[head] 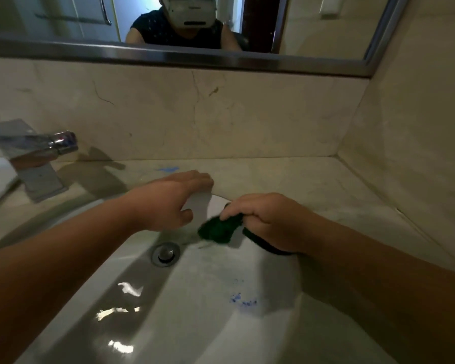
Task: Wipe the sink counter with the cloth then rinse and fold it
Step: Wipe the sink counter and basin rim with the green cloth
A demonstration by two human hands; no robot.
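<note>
While the right hand [263,219] was clenched around the bunched green cloth [218,229], the cloth hung at the far right inner wall of the sink [208,324], just below the rim; contact with the wall could not be confirmed because of blur. The left hand [174,200] grasped nothing and rested released on the far rim, its loosely bent fingers on the bench [313,185] edge, near the cloth but apart from it. The drain [166,254] lay left of the cloth. A blue smear [168,169] marked the bench beyond the left hand, and blue specks [243,300] marked the near right sink wall. The chrome tap [34,156] stood at far left.
</note>
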